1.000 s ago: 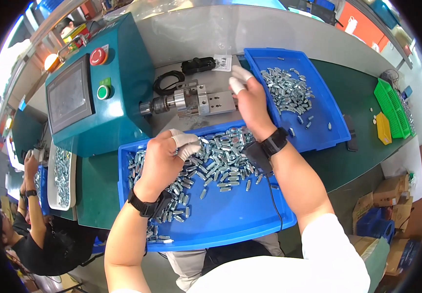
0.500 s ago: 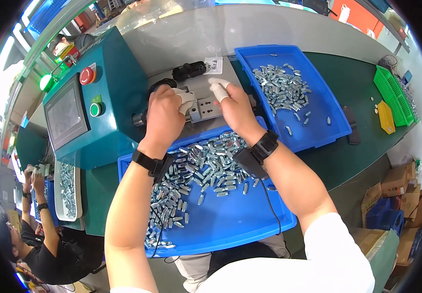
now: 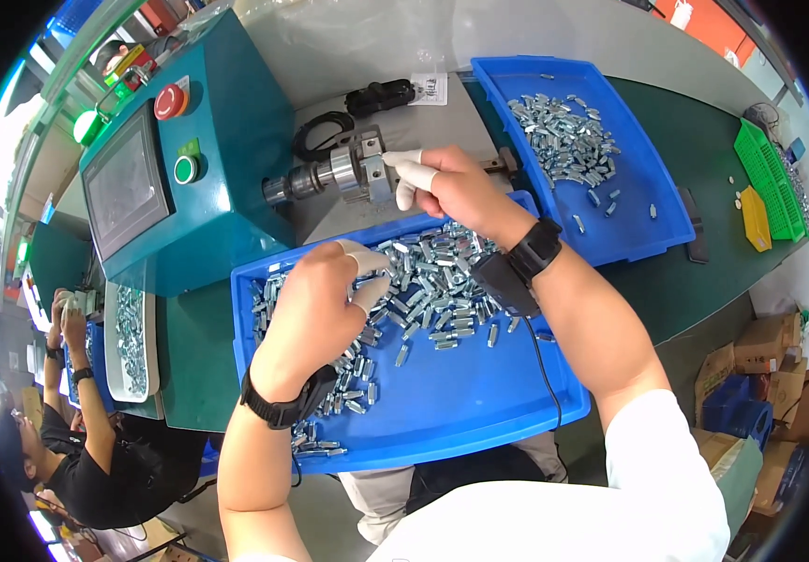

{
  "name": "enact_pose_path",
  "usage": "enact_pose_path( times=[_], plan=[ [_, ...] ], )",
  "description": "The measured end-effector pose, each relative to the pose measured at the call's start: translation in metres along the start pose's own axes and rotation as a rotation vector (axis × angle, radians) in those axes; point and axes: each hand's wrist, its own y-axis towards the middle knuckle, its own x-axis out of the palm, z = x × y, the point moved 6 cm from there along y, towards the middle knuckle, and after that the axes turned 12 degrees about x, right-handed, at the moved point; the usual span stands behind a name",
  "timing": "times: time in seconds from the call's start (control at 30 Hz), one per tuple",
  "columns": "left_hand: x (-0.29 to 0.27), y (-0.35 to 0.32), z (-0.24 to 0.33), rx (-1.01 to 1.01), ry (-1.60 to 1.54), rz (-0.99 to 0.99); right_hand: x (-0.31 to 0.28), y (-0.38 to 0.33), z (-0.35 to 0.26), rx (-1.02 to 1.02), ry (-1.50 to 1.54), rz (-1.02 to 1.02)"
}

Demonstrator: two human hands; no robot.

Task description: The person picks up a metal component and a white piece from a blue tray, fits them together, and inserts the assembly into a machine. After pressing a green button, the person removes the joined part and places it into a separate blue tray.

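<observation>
Fingers (image 3: 404,173) at chuck (image 3: 359,170) edge

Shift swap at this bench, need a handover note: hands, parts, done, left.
Left hand: over the near blue tray, curled fingers down in the pile of small metal parts; cannot tell if it grips one.
Right hand: at the metal chuck on the teal machine, white-capped fingertips at its face; any part there is hidden.
Done: a batch of parts lies in the far blue tray.
Left: the near tray holds a large pile.
</observation>
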Motion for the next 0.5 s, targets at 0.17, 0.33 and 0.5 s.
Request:
enact_pose_path(
  times=[0.17,0.33,0.5],
  plan=[
    [0.02,-0.019,-0.019,-0.014,0.166,-0.169,0.016,-0.004,-0.002,-0.019,-0.001,-0.108],
    [0.032,-0.02,-0.026,0.02,0.177,-0.24,0.014,-0.007,-0.001,0.035,0.052,-0.127],
    [0.036,-0.022,-0.03,0.025,0.201,-0.242,0.018,-0.006,-0.001,0.032,0.066,-0.155]
  ],
)
